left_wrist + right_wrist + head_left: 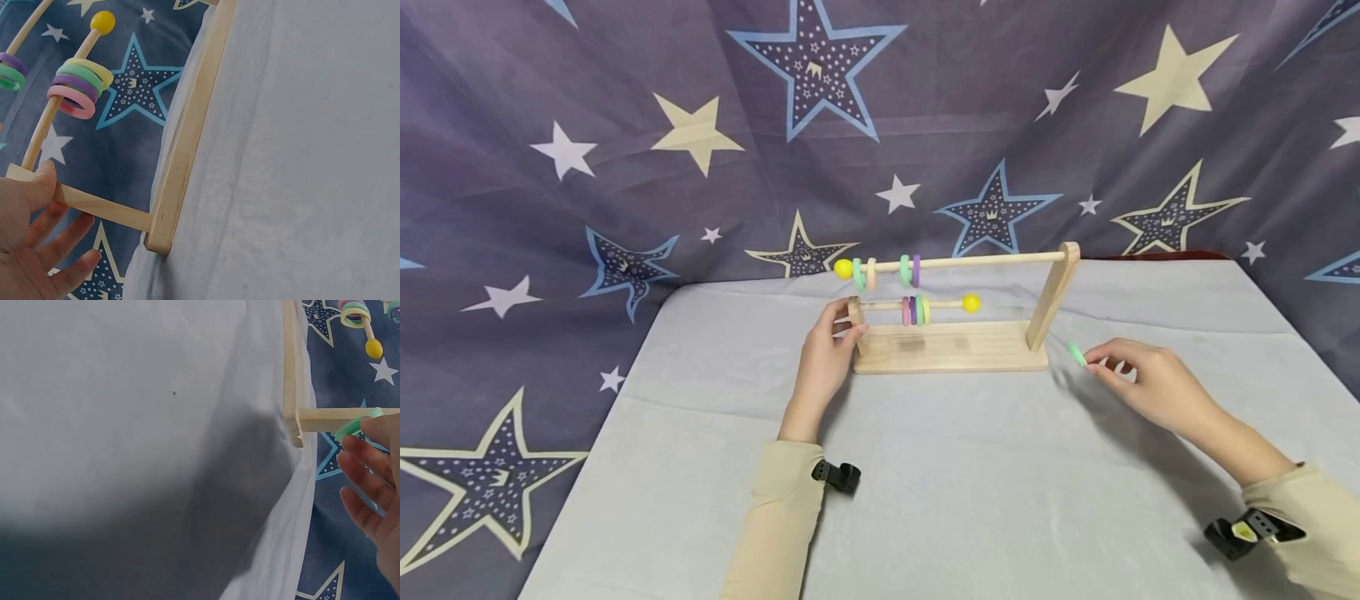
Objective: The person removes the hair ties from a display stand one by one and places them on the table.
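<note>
Head view alone shows together the left hand, gripping the wooden stand by its short post, and the right hand, pinching a green ring beside the stand; right wrist view reveals its other fingers loosely bent.

On the near left, your left hand pinches a wooden upright joined to a long base. Its rod carries, near to far, a pink ring, purple ring, green ring, yellow ring and yellow ball. Pale cloth fills the right.
</note>
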The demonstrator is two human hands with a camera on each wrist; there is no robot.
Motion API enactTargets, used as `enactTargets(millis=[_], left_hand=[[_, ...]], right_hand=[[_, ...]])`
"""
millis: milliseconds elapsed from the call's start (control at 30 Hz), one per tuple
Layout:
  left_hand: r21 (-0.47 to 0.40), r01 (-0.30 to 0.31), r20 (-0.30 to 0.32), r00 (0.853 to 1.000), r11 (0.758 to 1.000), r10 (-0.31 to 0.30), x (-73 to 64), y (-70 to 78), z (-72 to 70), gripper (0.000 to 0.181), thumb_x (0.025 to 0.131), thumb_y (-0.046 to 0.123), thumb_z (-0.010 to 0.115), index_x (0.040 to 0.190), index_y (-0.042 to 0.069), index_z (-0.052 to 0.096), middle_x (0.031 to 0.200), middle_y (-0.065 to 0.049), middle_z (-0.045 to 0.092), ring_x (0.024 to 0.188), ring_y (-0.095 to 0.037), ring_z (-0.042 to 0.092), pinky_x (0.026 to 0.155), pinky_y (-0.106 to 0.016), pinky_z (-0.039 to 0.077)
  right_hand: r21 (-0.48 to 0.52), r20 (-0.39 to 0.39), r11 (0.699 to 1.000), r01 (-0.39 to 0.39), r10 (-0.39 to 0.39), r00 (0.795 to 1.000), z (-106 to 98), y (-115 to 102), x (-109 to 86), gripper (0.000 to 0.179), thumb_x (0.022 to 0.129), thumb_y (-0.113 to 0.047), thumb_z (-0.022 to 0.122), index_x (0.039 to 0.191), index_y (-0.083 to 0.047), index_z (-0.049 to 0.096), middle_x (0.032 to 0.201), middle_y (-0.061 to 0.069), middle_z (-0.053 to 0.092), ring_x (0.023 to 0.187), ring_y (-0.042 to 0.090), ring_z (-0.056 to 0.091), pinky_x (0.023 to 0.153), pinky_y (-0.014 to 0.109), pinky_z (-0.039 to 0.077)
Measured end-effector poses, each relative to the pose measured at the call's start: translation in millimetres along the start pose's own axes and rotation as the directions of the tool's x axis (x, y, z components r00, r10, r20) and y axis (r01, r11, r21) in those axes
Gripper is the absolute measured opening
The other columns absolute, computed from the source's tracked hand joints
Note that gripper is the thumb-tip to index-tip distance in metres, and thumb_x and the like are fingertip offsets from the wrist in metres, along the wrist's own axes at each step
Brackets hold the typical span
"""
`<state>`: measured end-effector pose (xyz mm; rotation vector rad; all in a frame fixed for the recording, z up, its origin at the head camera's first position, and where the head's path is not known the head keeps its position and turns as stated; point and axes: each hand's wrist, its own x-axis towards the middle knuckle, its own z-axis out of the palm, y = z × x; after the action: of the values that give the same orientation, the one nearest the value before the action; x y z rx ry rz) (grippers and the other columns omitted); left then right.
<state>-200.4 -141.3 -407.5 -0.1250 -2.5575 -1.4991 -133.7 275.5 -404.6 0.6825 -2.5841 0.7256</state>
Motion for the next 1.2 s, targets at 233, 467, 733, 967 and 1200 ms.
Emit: enactTargets(millis=[233,467,733,967,1200], left_hand=[[-0.003,-0.005,-0.003,1.000,1.000,0.005,0.7,0.7,-1.9,0.046,0.096,0.017,0.066,0.138,0.005,0.052,0.131,-0.016,0.060,0.114,-0.029,0.062,0.094,-0.041,0.051],[0.009,0.004,0.000,1.000,1.000,-0.004,0.3,1.3,-2.9,0.045,0.097,0.019,0.065,0.138,0.005,0.052,0.132,-0.015,0.060,0.114,-0.029,0.062,0.095,-0.041,0.051],[0.006,0.005,0.004,1.000,1.000,-0.005,0.3,0.9,-2.9,0.045,0.097,0.017,0.066,0.138,0.006,0.052,0.132,-0.015,0.060,0.115,-0.029,0.062,0.095,-0.042,0.051],[0.003,0.000,0.005,1.000,1.000,0.000,-0.2,0.6,-2.0,0.045,0.096,0.016,0.066,0.138,0.007,0.052,0.132,-0.014,0.060,0.114,-0.028,0.062,0.094,-0.041,0.051],[-0.001,0.003,0.010,1.000,1.000,-0.003,-0.2,0.5,-1.2,0.045,0.096,0.017,0.066,0.138,0.007,0.052,0.131,-0.014,0.060,0.115,-0.028,0.061,0.095,-0.041,0.051]], right_hand=[[-0.039,0.025,0.995,0.092,-0.091,0.996,4,-3,5.4,0.031,0.076,0.003,0.079,0.099,-0.016,0.073,0.087,-0.008,0.068,0.071,0.005,0.057,0.063,0.032,0.052],[-0.053,0.046,0.989,0.140,-0.137,0.989,10,-6,9.2,0.031,0.075,0.000,0.080,0.097,-0.019,0.072,0.086,-0.011,0.067,0.070,0.005,0.058,0.059,0.032,0.050],[-0.032,0.059,0.983,0.183,-0.181,0.982,21,-17,16.9,0.028,0.075,-0.001,0.081,0.095,-0.017,0.071,0.084,-0.010,0.067,0.070,0.005,0.058,0.058,0.030,0.050],[0.001,0.050,0.976,0.217,-0.217,0.975,32,-27,26.2,0.028,0.075,0.000,0.081,0.095,-0.017,0.072,0.083,-0.010,0.066,0.070,0.007,0.059,0.060,0.033,0.052],[-0.005,0.101,0.973,0.230,-0.228,0.968,39,-29,29.2,0.025,0.075,-0.001,0.083,0.093,-0.015,0.073,0.083,-0.008,0.068,0.071,0.006,0.061,0.061,0.032,0.055]])
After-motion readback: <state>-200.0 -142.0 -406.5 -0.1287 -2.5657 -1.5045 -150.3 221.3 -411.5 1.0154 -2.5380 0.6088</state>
